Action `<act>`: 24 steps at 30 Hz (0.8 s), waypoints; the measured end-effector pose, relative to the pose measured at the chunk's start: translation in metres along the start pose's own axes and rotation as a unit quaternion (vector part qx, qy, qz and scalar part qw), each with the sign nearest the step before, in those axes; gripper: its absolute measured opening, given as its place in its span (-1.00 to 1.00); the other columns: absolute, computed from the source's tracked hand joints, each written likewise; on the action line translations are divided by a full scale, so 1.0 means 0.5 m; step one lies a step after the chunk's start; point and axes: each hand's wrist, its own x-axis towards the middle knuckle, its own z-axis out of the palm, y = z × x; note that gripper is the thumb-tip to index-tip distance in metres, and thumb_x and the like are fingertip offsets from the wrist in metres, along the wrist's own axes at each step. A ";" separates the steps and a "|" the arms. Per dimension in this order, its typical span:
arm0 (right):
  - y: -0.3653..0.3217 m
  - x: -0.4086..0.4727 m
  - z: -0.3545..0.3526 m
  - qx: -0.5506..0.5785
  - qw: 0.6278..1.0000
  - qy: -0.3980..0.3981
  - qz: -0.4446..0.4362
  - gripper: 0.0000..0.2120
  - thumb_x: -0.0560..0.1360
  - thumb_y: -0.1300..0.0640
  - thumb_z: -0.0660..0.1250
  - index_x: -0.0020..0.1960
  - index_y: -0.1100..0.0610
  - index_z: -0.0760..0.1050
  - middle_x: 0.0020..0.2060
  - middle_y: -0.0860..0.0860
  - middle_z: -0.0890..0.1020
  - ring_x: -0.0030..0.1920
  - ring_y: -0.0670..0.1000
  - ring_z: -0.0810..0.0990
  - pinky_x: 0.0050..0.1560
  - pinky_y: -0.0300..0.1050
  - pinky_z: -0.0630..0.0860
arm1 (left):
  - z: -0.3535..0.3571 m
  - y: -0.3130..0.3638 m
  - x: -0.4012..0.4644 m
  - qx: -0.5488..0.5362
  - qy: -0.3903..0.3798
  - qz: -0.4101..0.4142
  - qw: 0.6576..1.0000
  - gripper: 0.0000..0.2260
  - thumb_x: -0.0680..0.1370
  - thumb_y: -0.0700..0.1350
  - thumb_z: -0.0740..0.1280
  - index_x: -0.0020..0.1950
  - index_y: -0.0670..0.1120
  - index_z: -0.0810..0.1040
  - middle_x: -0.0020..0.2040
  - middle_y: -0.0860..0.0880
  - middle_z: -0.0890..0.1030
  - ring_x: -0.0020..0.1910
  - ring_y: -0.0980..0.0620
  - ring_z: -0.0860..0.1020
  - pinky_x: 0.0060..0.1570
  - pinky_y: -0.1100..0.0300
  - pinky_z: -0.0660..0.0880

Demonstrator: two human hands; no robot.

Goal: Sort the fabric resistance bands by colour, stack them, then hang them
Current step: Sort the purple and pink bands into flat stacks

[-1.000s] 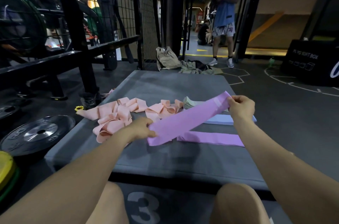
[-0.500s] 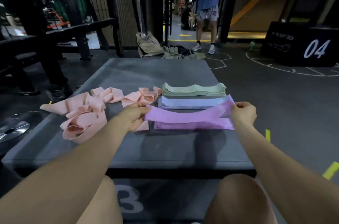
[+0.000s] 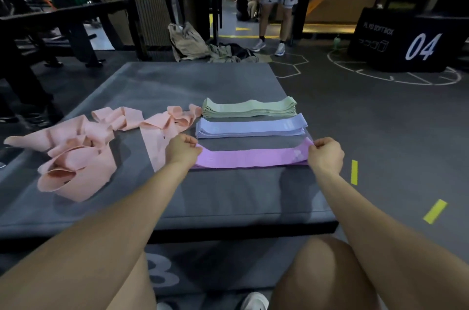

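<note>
While stretched flat between both hands: purple band (image 3: 250, 158) at the near edge of the sorted row, laid on top of another purple band just beneath it.

Tabletop (image 3: 228, 198): grey padded platform, carrying every band; dark front edge just ahead of the knees.

Pink bands (image 3: 76, 155): loose, tangled heap on the left half of the tabletop, unsorted, trailing right until just beside the green and blue stacks.

Blue stack (image 3: 251, 128): flat pile directly behind the purple band, a narrow strip of bare tabletop between them.

Green stack (image 3: 250, 108): flat pile behind the blue one, farthest from the hands, nearly touching it.

Left hand (image 3: 180, 151): fingers curled, pinching the left end of the purple band, lying over the right tail of the pink heap.

Right hand (image 3: 326, 155): fingers curled, thumb and fingertips pinching the right end of the same band, at the right edge of the tabletop.

Hands together: well apart, one at each end, band taut and level between them.

Black box (image 3: 406, 43): on the floor far right, marked 04, well apart from the tabletop.
</note>
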 end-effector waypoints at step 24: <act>-0.073 -0.126 0.157 -0.210 0.833 -0.325 -0.394 -0.44 0.38 -0.06 0.46 0.32 0.08 0.43 0.20 0.10 0.48 0.23 0.14 0.41 0.26 -0.01 0.36 | -0.015 -0.035 0.011 0.009 -0.024 0.032 0.999 -0.89 0.49 -0.26 0.30 -0.04 -0.09 0.55 -0.07 -0.06 0.60 -0.11 0.00 0.53 -0.08 0.23 0.44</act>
